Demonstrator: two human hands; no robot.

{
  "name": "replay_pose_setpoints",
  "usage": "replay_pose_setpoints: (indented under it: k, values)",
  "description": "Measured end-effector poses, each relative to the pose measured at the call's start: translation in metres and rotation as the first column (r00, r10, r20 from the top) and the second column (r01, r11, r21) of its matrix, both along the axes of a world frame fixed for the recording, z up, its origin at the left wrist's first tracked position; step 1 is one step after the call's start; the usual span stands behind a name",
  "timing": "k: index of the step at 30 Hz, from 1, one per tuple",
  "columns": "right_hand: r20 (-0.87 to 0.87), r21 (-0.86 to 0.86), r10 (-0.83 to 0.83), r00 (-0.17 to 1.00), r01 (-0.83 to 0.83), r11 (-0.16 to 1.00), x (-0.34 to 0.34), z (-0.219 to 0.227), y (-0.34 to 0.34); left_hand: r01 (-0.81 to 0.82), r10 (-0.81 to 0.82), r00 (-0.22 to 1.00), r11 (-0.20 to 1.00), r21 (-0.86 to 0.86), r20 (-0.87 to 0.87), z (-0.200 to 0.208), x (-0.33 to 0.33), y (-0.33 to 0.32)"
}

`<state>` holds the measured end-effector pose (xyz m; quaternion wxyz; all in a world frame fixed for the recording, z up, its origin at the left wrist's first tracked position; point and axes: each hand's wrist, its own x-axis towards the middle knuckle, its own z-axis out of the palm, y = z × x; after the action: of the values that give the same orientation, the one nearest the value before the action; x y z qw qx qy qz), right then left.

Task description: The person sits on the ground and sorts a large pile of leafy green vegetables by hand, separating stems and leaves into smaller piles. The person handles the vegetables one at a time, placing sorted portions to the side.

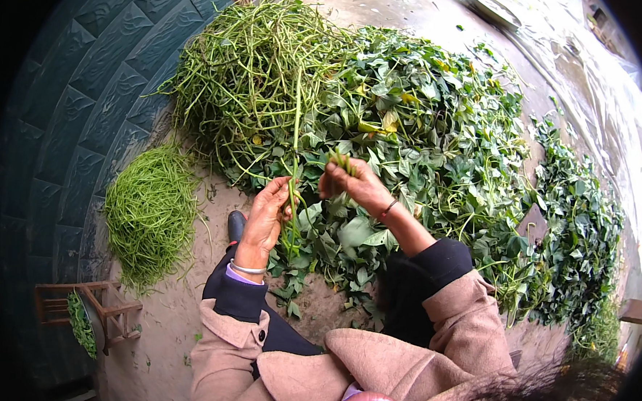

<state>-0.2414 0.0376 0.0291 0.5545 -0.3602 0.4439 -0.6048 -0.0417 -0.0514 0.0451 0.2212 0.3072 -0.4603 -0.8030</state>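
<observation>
My left hand (268, 216) is closed around a long green vine stem (297, 119) that runs upward toward the pile of bare stems. Lower down on this vine, leaves hang below my fingers. Just to the right, my right hand (354, 182) is closed on a small bunch of short green stalks (343, 162), whose ends stick out above the fingers. Its lower fingers look slightly smeared by motion. Beneath both hands spreads a large heap of leafy green vines (426, 133), with a few yellowed leaves in it.
A tall tangle of stripped vines (248, 73) stands at the far left of the heap. Nearer left lies a mound of thin green stalks (149, 217). A wooden stool (115, 309) is at the lower left beside a blue tiled wall (70, 136). Clear plastic sheeting (595, 91) hangs at right.
</observation>
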Motion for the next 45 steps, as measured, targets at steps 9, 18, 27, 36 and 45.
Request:
replay_pose_setpoints:
  k: [9,18,27,36,45]
  values:
    - [0.13,0.041,0.097,0.987,-0.103,0.994,0.037,0.013,0.01,-0.028,0.028,0.999,1.0,0.0,-0.046,-0.003,-0.007,0.002]
    - [-0.573,0.008,0.122,0.81,-0.143,0.99,-0.007,0.016,0.005,0.081,-0.015,0.981,0.938,-0.338,0.194,-0.013,-0.01,0.007]
    - [-0.304,0.198,-0.037,0.952,0.101,0.975,-0.024,0.028,0.013,-0.059,0.075,0.991,0.988,-0.139,0.114,-0.03,0.013,-0.006]
    - [-0.259,0.147,-0.015,0.966,0.054,0.988,0.037,-0.029,0.003,-0.041,0.051,0.996,0.99,-0.137,0.067,-0.037,-0.015,0.014]
    - [-0.997,0.017,0.007,0.079,0.13,0.991,0.0,-0.024,0.005,0.114,-0.038,0.972,0.94,-0.321,0.233,-0.038,0.0,0.004]
